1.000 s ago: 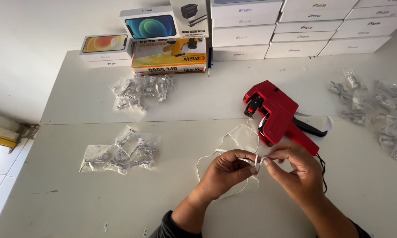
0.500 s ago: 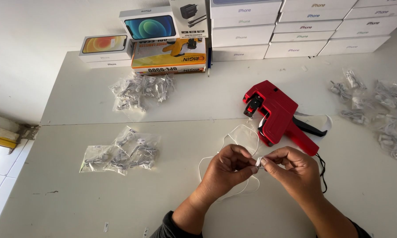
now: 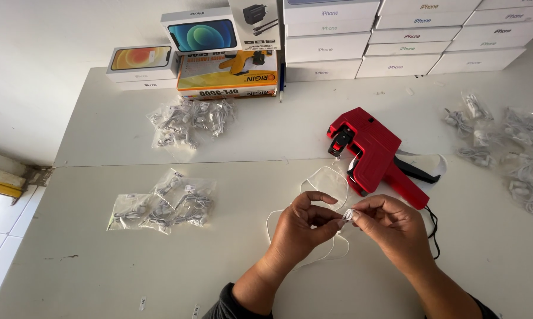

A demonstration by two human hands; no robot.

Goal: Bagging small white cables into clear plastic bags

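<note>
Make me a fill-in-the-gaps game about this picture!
1. Both hands, left hand and right hand, pinch a thin ____ cable.
2. The label gun behind the hands is ____.
3. The stacked boxes at the back of the table are mostly ____.
4. The small bags of cables lie on the ____ side of the hands.

Missing words: white; red; white; left
</note>
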